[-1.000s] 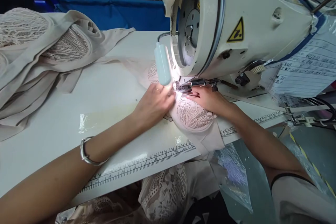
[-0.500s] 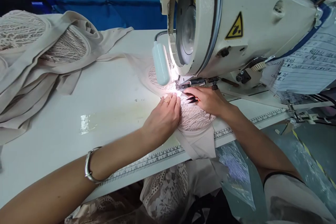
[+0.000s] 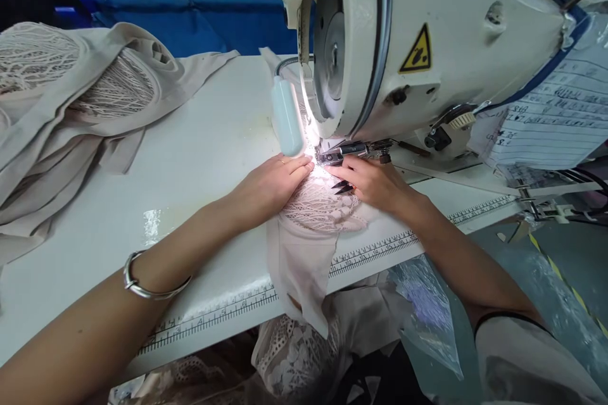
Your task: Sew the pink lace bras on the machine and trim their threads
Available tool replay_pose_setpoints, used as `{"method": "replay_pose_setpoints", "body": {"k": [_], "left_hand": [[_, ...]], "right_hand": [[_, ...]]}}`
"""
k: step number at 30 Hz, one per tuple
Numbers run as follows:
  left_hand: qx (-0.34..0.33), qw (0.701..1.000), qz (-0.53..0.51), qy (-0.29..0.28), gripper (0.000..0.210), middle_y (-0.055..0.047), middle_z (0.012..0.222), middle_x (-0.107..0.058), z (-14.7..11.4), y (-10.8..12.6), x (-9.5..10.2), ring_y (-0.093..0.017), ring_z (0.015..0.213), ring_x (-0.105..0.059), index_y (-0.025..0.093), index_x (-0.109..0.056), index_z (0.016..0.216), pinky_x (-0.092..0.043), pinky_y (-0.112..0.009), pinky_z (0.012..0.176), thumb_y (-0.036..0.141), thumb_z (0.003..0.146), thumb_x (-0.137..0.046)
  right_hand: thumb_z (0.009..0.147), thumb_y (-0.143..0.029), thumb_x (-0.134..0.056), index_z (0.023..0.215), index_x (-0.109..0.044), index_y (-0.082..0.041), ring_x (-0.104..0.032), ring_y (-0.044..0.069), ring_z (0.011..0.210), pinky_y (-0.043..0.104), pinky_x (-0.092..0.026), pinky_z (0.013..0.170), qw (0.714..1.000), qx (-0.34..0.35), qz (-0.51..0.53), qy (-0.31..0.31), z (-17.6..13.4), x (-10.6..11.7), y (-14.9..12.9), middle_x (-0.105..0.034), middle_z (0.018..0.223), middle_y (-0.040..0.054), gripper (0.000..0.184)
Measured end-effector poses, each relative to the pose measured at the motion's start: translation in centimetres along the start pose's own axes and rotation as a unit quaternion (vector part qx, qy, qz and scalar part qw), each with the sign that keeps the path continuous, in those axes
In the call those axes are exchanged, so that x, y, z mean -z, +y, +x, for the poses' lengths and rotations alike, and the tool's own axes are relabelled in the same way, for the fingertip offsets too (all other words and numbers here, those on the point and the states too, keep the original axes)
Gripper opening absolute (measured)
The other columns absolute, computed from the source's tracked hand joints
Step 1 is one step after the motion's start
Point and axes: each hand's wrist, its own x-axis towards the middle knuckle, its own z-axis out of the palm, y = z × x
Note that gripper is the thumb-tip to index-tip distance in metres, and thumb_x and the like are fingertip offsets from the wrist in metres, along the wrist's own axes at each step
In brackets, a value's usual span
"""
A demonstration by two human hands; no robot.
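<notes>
A beige lace garment piece lies under the needle area of the sewing machine, its plain fabric tail hanging over the table's front edge. My left hand rests flat on the lace's left side, fingers stretched toward the presser foot. On the other side, my right hand has its index finger reaching to the fabric by the foot. Small black-bladed thread snips poke out from under its curled fingers, blades pointing left. The needle itself is lost in the lamp's glare.
A pale green lamp hangs beside the machine head. More beige lace pieces are heaped at the table's left. A printed ruler runs along the front edge. Handwritten paper hangs at the right; lace fabric lies below the table edge.
The lace piece has turned and shifted left, and its far end now shows behind the lamp. My left hand has moved left and away from me; my right hand has shifted slightly left, still with the snips.
</notes>
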Motion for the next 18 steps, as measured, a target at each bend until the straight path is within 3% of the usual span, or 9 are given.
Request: {"method": "replay_pose_setpoints", "body": {"k": [7, 12, 15, 18], "left_hand": [[-0.011, 1.000, 0.022, -0.007, 0.043, -0.016, 0.140, -0.062, 0.4, -0.1, 1.3, -0.028, 0.125, -0.061, 0.011, -0.061, 0.129, -0.050, -0.050, 0.103, 0.006, 0.100, -0.030], [0.023, 0.999, 0.033, 0.022, 0.035, -0.022, 0.121, -0.066, 0.8, 2.8, 1.7, -0.030, 0.110, -0.062, 0.006, -0.063, 0.117, -0.054, -0.044, 0.084, 0.004, 0.099, -0.033], [0.023, 0.999, -0.022, 0.012, 0.029, -0.019, 0.112, -0.064, 0.9, 4.4, 1.1, -0.024, 0.094, -0.059, 0.009, -0.062, 0.117, -0.053, -0.039, 0.077, 0.008, 0.100, -0.039], [0.014, 0.999, -0.043, -0.004, 0.027, -0.017, 0.109, -0.063, 0.7, 4.5, 0.9, -0.023, 0.092, -0.057, 0.011, -0.064, 0.111, -0.052, -0.038, 0.076, 0.009, 0.100, -0.040]], "right_hand": [[0.091, -0.005, -0.035, 0.123, -0.070, -0.024, -0.053, 0.015, 0.069, 0.030, -0.035, 0.058, 1.000, 0.019, -0.001, 0.015, -0.1, 0.0, -0.1, -0.066, 0.093, 0.0055, 0.051], [0.092, -0.006, -0.037, 0.114, -0.073, -0.024, -0.057, 0.016, 0.077, 0.029, -0.040, 0.063, 0.997, 0.028, 0.073, 0.029, -0.1, -1.2, 0.8, -0.065, 0.092, 0.0047, 0.046], [0.092, -0.008, -0.038, 0.108, -0.073, -0.023, -0.058, 0.017, 0.082, 0.029, -0.040, 0.064, 0.995, 0.026, 0.096, 0.029, -0.2, -1.4, 1.1, -0.066, 0.098, 0.0054, 0.041], [0.094, -0.014, -0.042, 0.107, -0.072, -0.023, -0.059, 0.018, 0.087, 0.029, -0.040, 0.064, 0.995, 0.010, 0.099, 0.028, -0.4, -0.7, 0.9, -0.068, 0.108, 0.0067, 0.034]]}}
